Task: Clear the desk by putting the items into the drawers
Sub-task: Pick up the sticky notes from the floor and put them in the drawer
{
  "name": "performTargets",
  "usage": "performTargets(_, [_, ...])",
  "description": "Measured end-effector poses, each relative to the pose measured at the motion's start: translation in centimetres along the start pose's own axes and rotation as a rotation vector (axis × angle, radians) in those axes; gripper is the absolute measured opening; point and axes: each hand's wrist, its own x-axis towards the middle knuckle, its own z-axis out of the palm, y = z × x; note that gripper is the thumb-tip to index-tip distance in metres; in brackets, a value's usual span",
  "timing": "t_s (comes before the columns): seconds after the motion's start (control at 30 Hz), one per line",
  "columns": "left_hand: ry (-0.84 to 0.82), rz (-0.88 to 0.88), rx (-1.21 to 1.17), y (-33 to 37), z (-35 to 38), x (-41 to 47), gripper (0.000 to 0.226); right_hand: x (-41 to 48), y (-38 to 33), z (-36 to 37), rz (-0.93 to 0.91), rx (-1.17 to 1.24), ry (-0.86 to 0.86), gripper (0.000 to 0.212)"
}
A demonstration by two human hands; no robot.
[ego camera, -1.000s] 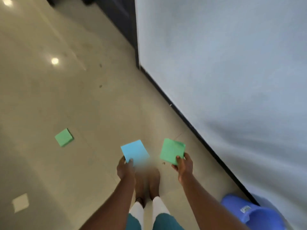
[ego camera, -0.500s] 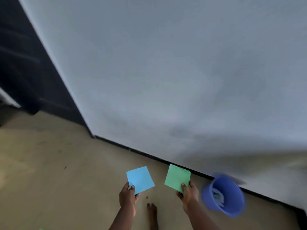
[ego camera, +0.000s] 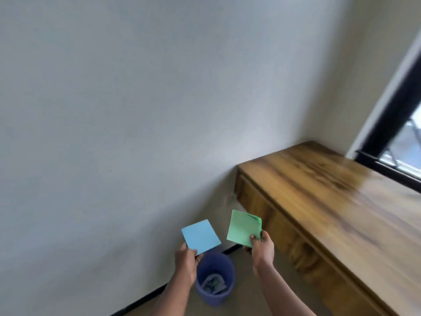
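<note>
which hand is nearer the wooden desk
Right. The right hand, pinching the green paper, is close to the wooden desk; the left hand, pinching the blue paper, is farther off, by the blue bin.

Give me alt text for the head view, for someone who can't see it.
A person's left hand pinches a blue note, right hand a green note. Below them a blue bin stands by a white wall; a wooden desk is at right.
</note>
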Motion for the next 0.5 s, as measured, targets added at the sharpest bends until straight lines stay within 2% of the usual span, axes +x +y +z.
performTargets(0.1, [-0.113,0.042,0.035,-0.7,10.1,1.3,0.042,5.3,-4.2,-5.2,-0.045,0.055,0.103,0.017])
performTargets(0.23, [-0.186,0.077,0.081,-2.3,22.0,2.9,0.046,12.2,-7.6,-11.8,-0.067,0.043,0.155,0.037])
performTargets(0.33, [-0.171,0.074,0.114,-3.5,27.6,3.9,0.057,16.2,-8.7,-15.4,-0.042,0.022,0.155,0.042])
performTargets(0.5, [-0.080,0.104,0.247,-4.6,32.4,3.9,0.071,20.4,-9.2,-18.8,-0.001,-0.172,0.173,0.040])
